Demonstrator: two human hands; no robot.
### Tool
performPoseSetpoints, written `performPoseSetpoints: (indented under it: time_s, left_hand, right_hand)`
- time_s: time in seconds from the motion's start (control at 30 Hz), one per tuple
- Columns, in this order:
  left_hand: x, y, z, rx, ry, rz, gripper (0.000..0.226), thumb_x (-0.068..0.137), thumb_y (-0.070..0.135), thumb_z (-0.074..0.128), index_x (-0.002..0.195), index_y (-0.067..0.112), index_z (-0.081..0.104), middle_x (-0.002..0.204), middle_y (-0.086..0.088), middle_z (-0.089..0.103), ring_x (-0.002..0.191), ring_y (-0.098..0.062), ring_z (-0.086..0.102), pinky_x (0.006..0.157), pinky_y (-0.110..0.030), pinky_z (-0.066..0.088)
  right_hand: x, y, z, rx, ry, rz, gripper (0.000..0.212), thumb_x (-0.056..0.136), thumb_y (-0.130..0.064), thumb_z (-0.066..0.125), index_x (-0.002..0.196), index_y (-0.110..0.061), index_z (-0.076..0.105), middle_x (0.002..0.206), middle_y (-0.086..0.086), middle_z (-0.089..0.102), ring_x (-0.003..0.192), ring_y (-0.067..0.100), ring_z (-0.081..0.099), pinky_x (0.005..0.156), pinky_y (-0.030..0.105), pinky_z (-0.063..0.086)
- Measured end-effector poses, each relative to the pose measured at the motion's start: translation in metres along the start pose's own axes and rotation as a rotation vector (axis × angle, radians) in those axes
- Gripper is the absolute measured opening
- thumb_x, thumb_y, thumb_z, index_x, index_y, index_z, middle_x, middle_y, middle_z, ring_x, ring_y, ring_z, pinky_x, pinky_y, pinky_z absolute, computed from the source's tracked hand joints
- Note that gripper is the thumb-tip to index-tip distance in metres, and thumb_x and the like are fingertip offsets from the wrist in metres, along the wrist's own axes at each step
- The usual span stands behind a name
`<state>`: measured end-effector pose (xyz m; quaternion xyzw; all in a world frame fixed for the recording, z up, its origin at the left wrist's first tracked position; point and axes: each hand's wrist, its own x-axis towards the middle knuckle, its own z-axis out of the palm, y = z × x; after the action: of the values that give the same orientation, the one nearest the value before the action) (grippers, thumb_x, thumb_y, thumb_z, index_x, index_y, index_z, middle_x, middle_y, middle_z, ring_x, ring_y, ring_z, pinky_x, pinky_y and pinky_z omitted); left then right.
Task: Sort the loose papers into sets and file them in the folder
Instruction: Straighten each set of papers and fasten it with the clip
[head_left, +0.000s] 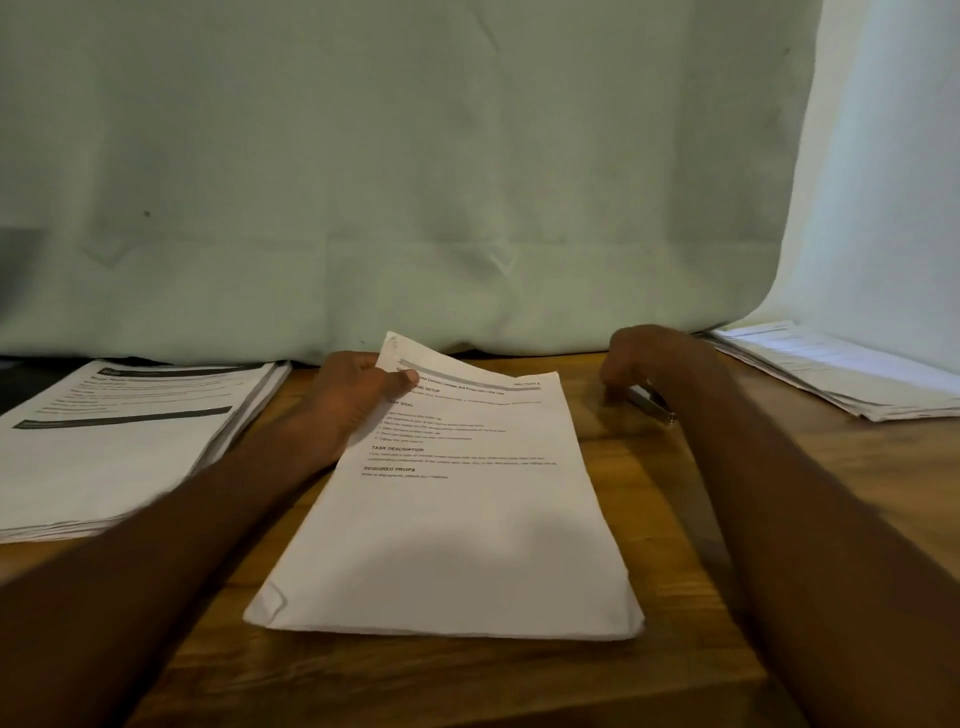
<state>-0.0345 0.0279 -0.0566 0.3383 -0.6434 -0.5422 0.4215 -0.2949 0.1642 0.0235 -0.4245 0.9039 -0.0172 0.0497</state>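
Left hand (353, 400) pinches the thin, curling paper set (457, 499).

Two bare, sleeveless forearms (171, 545)

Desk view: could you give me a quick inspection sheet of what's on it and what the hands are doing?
Surface: wooden desk, bare patches showing.
Job's things: middle paper set, top-left corner lifted; left paper stack; right paper stack. No folder seen.
Clutter: small metallic object under right hand, too blurred to name.
Hands: left hand pinches the lifted corner; right hand, fingers curled over the object.
Cables: nothing seen.
Surroundings: pale cloth backdrop.
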Motion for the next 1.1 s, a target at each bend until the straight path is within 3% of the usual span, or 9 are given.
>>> performPoseSetpoints:
  time_s: [0.13,0.27,0.43,0.53,0.7,0.8,0.9,0.97,1.1]
  left_hand:
    - [-0.004,0.004,0.002,0.059,0.011,0.006,0.006,0.093,0.009,0.071,0.096,0.005,0.074,0.087,-0.007,0.079,0.075,-0.021,0.078,0.057,-0.024,0.058]
    - [-0.009,0.008,0.003,0.006,-0.008,-0.013,0.017,0.092,0.008,0.072,0.106,-0.001,0.073,0.103,-0.017,0.077,0.093,-0.034,0.076,0.085,-0.041,0.060]
    - [-0.016,0.013,0.001,-0.001,-0.048,0.000,0.017,0.093,0.010,0.071,0.108,0.003,0.074,0.101,-0.013,0.079,0.093,-0.030,0.077,0.076,-0.035,0.060]
    - [-0.011,0.010,0.003,-0.007,-0.103,0.029,0.019,0.094,0.009,0.069,0.111,0.003,0.073,0.104,-0.013,0.078,0.095,-0.028,0.076,0.077,-0.034,0.061]
    - [-0.008,0.008,0.012,-0.021,-0.163,0.051,0.021,0.093,0.002,0.068,0.113,-0.002,0.073,0.107,-0.019,0.076,0.100,-0.036,0.074,0.095,-0.048,0.057]
    - [-0.006,0.007,0.013,-0.001,-0.155,0.083,0.019,0.093,0.000,0.067,0.111,-0.002,0.073,0.104,-0.015,0.078,0.097,-0.029,0.076,0.087,-0.039,0.059]
    - [-0.004,0.005,0.014,0.047,-0.145,0.139,0.016,0.090,0.003,0.071,0.106,0.002,0.076,0.098,-0.007,0.079,0.091,-0.018,0.075,0.080,-0.027,0.054]
    - [-0.003,0.003,0.013,0.099,-0.145,0.164,0.018,0.091,0.008,0.072,0.108,0.007,0.077,0.103,-0.005,0.079,0.096,-0.017,0.074,0.087,-0.031,0.053]
    - [-0.003,0.001,0.012,0.149,-0.186,0.195,0.020,0.097,0.018,0.068,0.116,0.012,0.074,0.109,-0.002,0.078,0.103,-0.017,0.073,0.091,-0.036,0.053]
  right_hand:
    - [0.005,-0.001,0.018,0.110,0.189,-0.046,0.022,0.087,-0.014,0.073,0.100,-0.008,0.057,0.104,0.013,0.062,0.091,0.030,0.058,0.076,0.036,0.050]
    - [0.016,-0.009,0.030,0.318,0.336,-0.148,0.027,0.091,-0.023,0.070,0.107,-0.010,0.053,0.102,0.009,0.057,0.094,0.028,0.056,0.077,0.037,0.051]
    - [0.022,-0.035,0.023,1.025,0.295,-0.384,0.025,0.098,-0.020,0.062,0.123,-0.019,0.062,0.112,0.013,0.070,0.089,0.027,0.073,0.085,0.040,0.062]
    - [0.008,-0.056,0.022,0.993,0.358,-0.593,0.027,0.102,-0.020,0.057,0.129,-0.026,0.060,0.105,0.005,0.071,0.084,0.020,0.070,0.071,0.023,0.055]
    - [-0.017,-0.073,0.018,0.872,0.425,-0.880,0.030,0.107,-0.018,0.048,0.133,-0.022,0.062,0.108,-0.001,0.070,0.097,0.008,0.067,0.081,0.029,0.052]
    - [-0.025,-0.074,0.014,0.915,0.349,-0.875,0.026,0.103,-0.027,0.057,0.128,-0.024,0.063,0.110,0.007,0.071,0.101,0.021,0.065,0.089,0.035,0.052]
    - [-0.018,-0.075,0.020,0.754,0.305,-0.813,0.029,0.093,-0.034,0.072,0.118,-0.021,0.071,0.106,0.001,0.073,0.097,0.014,0.067,0.087,0.029,0.052]
    - [-0.010,-0.077,0.026,0.708,0.311,-0.786,0.014,0.089,-0.031,0.075,0.102,-0.025,0.078,0.092,-0.007,0.074,0.087,0.006,0.067,0.082,0.024,0.048]
    - [0.000,-0.081,0.036,0.629,0.366,-0.769,0.018,0.090,-0.032,0.073,0.108,-0.028,0.077,0.097,-0.007,0.075,0.092,0.011,0.068,0.089,0.031,0.053]
